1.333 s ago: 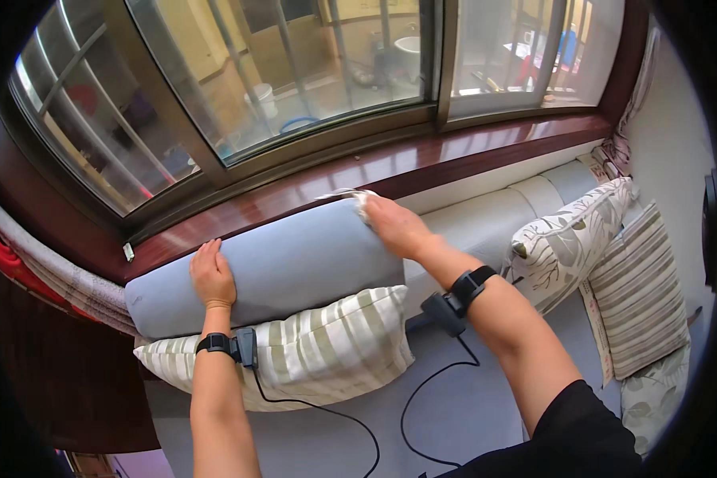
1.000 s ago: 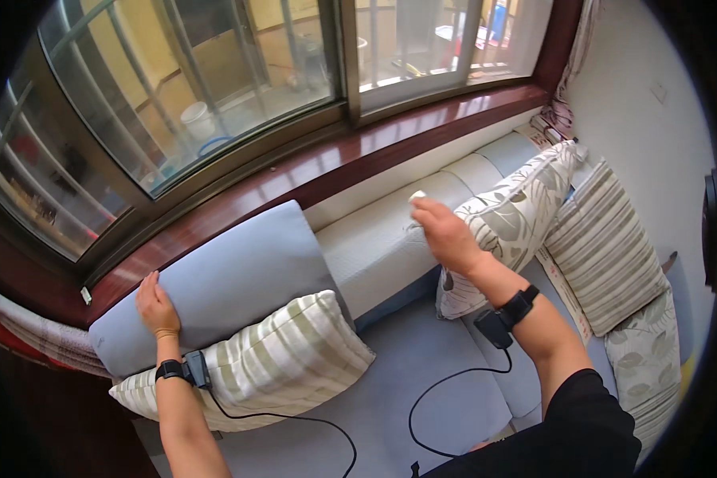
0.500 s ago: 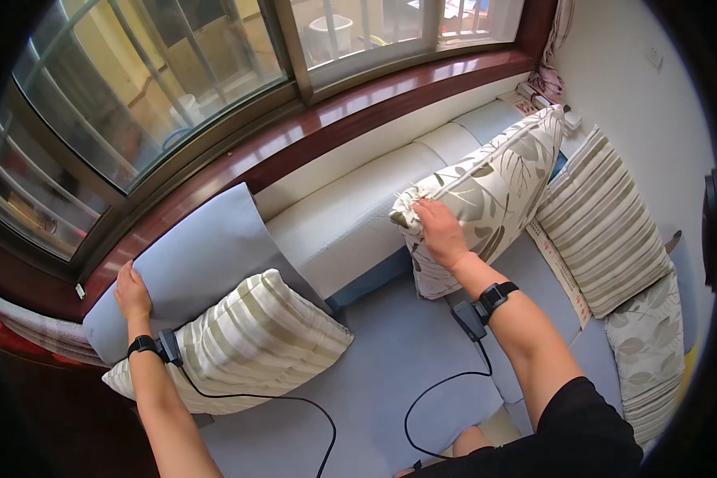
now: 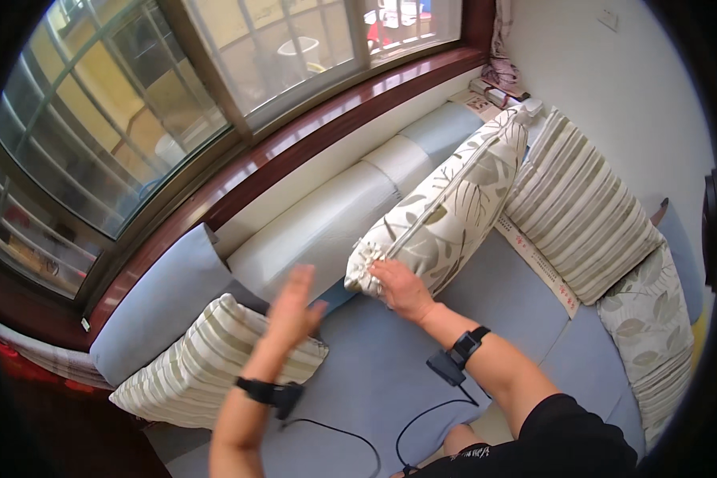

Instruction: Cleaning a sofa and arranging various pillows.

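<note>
My right hand (image 4: 404,288) is closed on the gathered near corner of a cream cushion (image 4: 462,191) with an olive leaf print. That cushion leans at a slant against the sofa's back. Blurred by motion, my left hand (image 4: 293,309) is in the air with its fingers stretched out and thumb apart, holding nothing. It is over the right end of a green-and-white striped cushion (image 4: 207,358), which lies against a blue-grey back cushion (image 4: 163,291). Both wrists wear black bands with small cabled boxes.
The blue-grey sofa seat (image 4: 358,366) spreads below my hands. Another striped cushion (image 4: 585,203) and a leaf-print one (image 4: 649,334) stand at the right. A patterned strip (image 4: 538,263) lies beside them. Behind the sofa runs a dark red window sill (image 4: 311,127) under barred windows.
My left hand has let go of the blue-grey back cushion and moved right. My right hand stays on the leaf-print cushion's corner. The view has shifted, moving the window leftward.
</note>
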The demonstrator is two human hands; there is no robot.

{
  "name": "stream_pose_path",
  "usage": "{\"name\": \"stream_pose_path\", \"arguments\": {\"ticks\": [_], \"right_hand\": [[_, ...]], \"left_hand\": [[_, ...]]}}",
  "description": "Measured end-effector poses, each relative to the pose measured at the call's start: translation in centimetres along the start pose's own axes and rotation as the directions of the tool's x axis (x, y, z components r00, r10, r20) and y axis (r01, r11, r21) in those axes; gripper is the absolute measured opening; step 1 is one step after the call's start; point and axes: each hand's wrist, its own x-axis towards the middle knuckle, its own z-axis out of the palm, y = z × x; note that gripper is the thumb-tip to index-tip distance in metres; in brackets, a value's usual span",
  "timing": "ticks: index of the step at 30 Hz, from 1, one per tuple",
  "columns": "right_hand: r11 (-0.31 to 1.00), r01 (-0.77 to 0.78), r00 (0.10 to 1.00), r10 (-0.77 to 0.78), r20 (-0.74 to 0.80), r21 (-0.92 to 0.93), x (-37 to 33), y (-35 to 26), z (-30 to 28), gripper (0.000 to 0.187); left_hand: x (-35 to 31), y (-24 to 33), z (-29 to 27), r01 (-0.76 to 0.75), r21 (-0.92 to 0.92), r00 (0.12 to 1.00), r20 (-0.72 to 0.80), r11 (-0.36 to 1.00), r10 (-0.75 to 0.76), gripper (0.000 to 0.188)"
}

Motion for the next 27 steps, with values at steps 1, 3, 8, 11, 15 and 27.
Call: {"name": "stream_pose_path", "arguments": {"ticks": [1,3,8,11,15,27], "right_hand": [[0.997,-0.018,1.000,0.017,0.011,0.079,-0.7,-0.4,-0.1,0.038],[0.976,-0.057,0.998,0.058,-0.001,0.211,-2.4,-0.7,-2.2,0.034],[0.730,-0.443,0.853,0.522,-0.007,0.520,-6.6,1.4,-10.5,0.022],[0.763,-0.374,0.617,0.629,-0.472,0.528,-8.8,6.9,-15.6,0.016],[0.613,-0.749,0.394,0.718,-0.574,0.253,-10.7,14.5,-22.6,0.038],[0.495,-0.739,0.380,0.866,-0.325,0.456,-18.3,23.5,-24.5,0.047]], "left_hand": [[0.2,2.4,2.4,0.051,-0.067,0.998,0.039,0.996,-0.048,0.080],[0.7,6.3,6.8,0.095,-0.291,0.995,0.019,0.952,-0.093,0.086],[-0.6,13.5,10.3,0.167,-0.448,0.964,-0.111,0.878,-0.240,0.067],[-1.7,16.3,10.6,0.168,-0.463,0.970,-0.078,0.870,-0.229,0.054],[-4.2,19.0,11.7,0.191,-0.374,0.981,0.046,0.907,-0.187,0.050],[-6.2,22.3,12.7,0.225,-0.107,0.962,0.182,0.968,-0.204,0.030]]}}
